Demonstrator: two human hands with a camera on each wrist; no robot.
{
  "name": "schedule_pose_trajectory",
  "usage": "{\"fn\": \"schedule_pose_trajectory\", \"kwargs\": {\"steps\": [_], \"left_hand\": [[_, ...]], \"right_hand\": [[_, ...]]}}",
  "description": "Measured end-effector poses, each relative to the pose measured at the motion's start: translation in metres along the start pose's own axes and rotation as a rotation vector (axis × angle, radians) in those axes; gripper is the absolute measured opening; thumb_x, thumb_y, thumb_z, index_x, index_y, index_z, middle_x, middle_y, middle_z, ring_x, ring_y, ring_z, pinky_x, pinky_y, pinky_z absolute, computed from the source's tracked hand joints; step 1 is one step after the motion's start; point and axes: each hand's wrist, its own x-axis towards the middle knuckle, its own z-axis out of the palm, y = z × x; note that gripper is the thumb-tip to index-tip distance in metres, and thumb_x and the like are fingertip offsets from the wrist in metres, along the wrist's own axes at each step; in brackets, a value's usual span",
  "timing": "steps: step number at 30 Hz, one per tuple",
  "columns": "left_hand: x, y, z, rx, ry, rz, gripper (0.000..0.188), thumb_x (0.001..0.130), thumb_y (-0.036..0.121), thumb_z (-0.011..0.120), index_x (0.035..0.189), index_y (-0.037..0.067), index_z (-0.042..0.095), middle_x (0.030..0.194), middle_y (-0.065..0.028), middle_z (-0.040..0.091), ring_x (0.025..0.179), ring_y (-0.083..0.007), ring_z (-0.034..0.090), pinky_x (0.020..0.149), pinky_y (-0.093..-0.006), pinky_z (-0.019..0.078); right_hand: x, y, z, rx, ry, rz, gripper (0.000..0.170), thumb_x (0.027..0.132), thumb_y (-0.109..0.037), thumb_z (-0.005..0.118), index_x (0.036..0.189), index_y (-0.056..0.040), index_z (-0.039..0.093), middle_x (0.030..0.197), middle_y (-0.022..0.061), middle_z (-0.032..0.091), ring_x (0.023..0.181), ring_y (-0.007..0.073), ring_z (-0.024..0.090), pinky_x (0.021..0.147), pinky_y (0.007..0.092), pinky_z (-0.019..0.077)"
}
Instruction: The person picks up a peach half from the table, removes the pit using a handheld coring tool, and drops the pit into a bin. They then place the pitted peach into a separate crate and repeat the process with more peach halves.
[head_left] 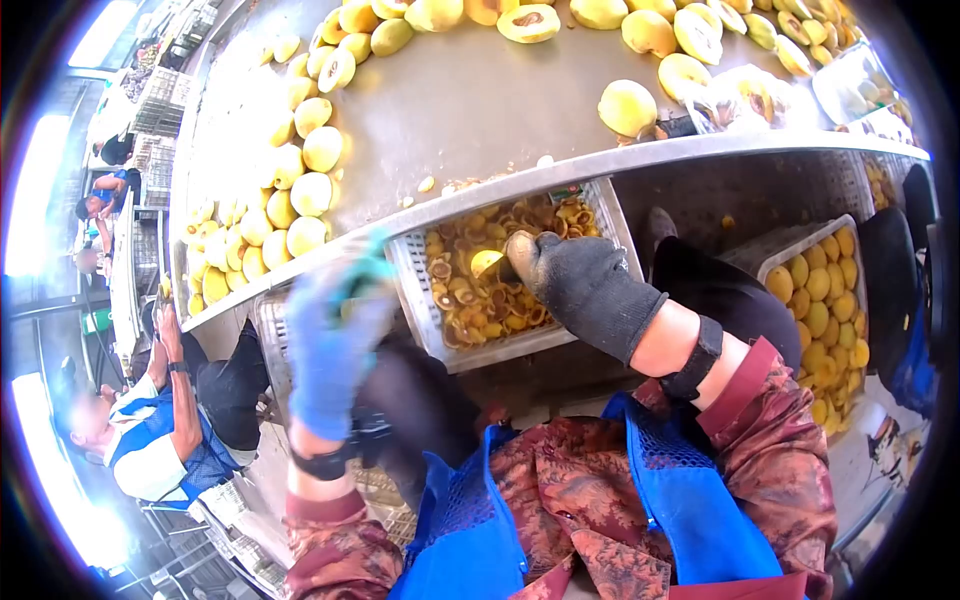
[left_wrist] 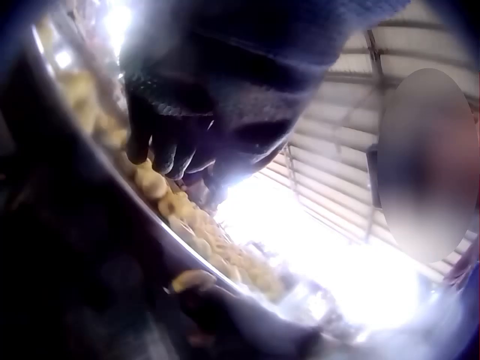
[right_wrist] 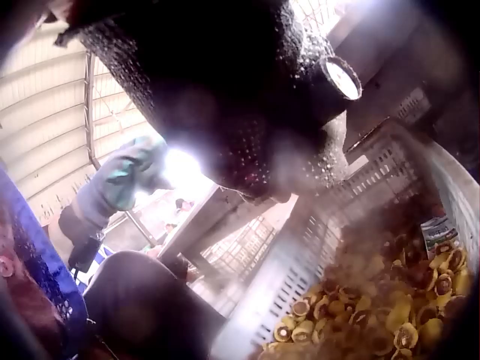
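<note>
In a dark grey glove, the right hand (head_left: pixel 590 290) is curled over a crate (head_left: pixel 415 300) of cut yellow fruit pieces, with a bright yellow fruit piece (head_left: pixel 487 263) at its fingertips. Blurred in the head view, the left hand (head_left: pixel 345 330) wears a blue and green glove and is to the left of that crate. The right wrist view shows the left hand (right_wrist: pixel 131 176) raised, its fingers bent. Dark glove fabric of the left hand (left_wrist: pixel 217 90) fills the top of the left wrist view; what it holds, if anything, cannot be made out.
Whole and halved yellow fruits (head_left: pixel 310 195) line the metal table (head_left: pixel 450 110), whose raised rim (head_left: pixel 540 165) runs above the crate. Another crate of yellow fruits (head_left: pixel 820 290) stands at the right. A plastic bag (head_left: pixel 750 100) lies near the rim. A person in a blue vest (head_left: pixel 170 430) is at the left.
</note>
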Motion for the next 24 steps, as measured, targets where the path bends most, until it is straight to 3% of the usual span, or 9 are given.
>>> {"fn": "schedule_pose_trajectory", "kwargs": {"steps": [1,2,3,8,11,14,17,22,24], "left_hand": [[0.003,0.010,0.015,-0.114,-0.127,-0.044,0.027,0.078,0.008,0.072,0.104,0.005,0.070,0.102,-0.0110,0.070,0.090,-0.0218,0.066,0.082,-0.0316,0.0511],[0.008,0.014,0.037,-0.118,-0.093,0.158,0.023,0.077,0.011,0.072,0.099,0.006,0.070,0.095,-0.0112,0.069,0.087,-0.0258,0.065,0.081,-0.0338,0.0512],[0.012,0.013,0.051,-0.066,-0.183,0.228,0.027,0.076,0.011,0.070,0.103,0.007,0.069,0.091,-0.0122,0.065,0.085,-0.0292,0.063,0.078,-0.0370,0.0508],[0.013,0.013,0.073,0.169,-0.243,0.340,0.042,0.074,0.008,0.065,0.116,0.008,0.063,0.092,-0.0117,0.060,0.087,-0.0321,0.059,0.075,-0.0429,0.0491],[0.019,0.004,0.077,0.245,-0.230,0.328,0.038,0.074,0.008,0.064,0.112,0.007,0.065,0.092,-0.0120,0.062,0.087,-0.0318,0.060,0.077,-0.0416,0.0494],[0.025,0.008,0.077,-0.001,-0.159,0.287,0.035,0.076,0.008,0.065,0.111,0.005,0.065,0.093,-0.0131,0.064,0.086,-0.0305,0.062,0.078,-0.0381,0.0505],[0.052,0.027,0.070,-0.154,-0.107,0.155,0.032,0.079,0.010,0.066,0.111,0.004,0.066,0.095,-0.0149,0.066,0.087,-0.0297,0.064,0.079,-0.0360,0.0514],[0.134,0.052,0.113,0.003,-0.179,0.401,0.048,0.082,0.025,0.069,0.124,0.004,0.059,0.107,-0.0199,0.064,0.096,-0.0354,0.064,0.085,-0.0420,0.0504],[0.164,0.068,0.151,0.230,-0.088,0.641,0.055,0.082,0.033,0.069,0.127,0.005,0.057,0.113,-0.0213,0.063,0.101,-0.0377,0.063,0.089,-0.0442,0.0488]], "right_hand": [[0.000,-0.001,0.000,0.003,0.007,0.006,0.009,0.086,-0.010,0.054,0.095,-0.0075,0.053,0.070,0.0085,0.063,0.058,0.0237,0.066,0.046,0.0377,0.0500],[0.001,-0.001,-0.001,0.006,0.016,0.017,0.008,0.086,-0.010,0.054,0.094,-0.0076,0.054,0.071,0.0090,0.063,0.060,0.0244,0.066,0.047,0.0383,0.0510],[0.001,-0.001,-0.006,0.041,0.026,0.024,0.007,0.086,-0.010,0.054,0.093,-0.0079,0.054,0.072,0.0091,0.063,0.061,0.0245,0.066,0.048,0.0385,0.0513],[-0.005,0.008,-0.030,0.097,0.027,0.029,0.007,0.087,-0.011,0.054,0.093,-0.0086,0.055,0.076,0.0090,0.063,0.067,0.0243,0.068,0.052,0.0379,0.0529],[-0.007,0.009,-0.031,0.126,0.101,-0.016,0.012,0.085,-0.010,0.057,0.096,-0.0069,0.052,0.076,0.0117,0.060,0.063,0.0275,0.066,0.049,0.0396,0.0502],[-0.006,0.014,-0.037,0.205,0.137,0.012,0.013,0.084,-0.010,0.057,0.096,-0.0076,0.052,0.075,0.0116,0.060,0.061,0.0272,0.066,0.048,0.0401,0.0503],[-0.006,0.012,-0.034,0.136,-0.101,0.121,0.011,0.088,-0.013,0.055,0.096,-0.0102,0.061,0.085,0.0095,0.067,0.077,0.0244,0.070,0.056,0.0385,0.0536],[-0.020,-0.003,0.003,0.044,-0.061,-0.070,0.020,0.084,-0.012,0.054,0.102,-0.0040,0.057,0.074,0.0115,0.060,0.059,0.0262,0.064,0.042,0.0413,0.0456],[-0.023,-0.009,0.010,-0.007,-0.058,-0.102,0.023,0.083,-0.012,0.054,0.104,-0.0024,0.058,0.074,0.0109,0.060,0.058,0.0248,0.063,0.040,0.0414,0.0432]]}}
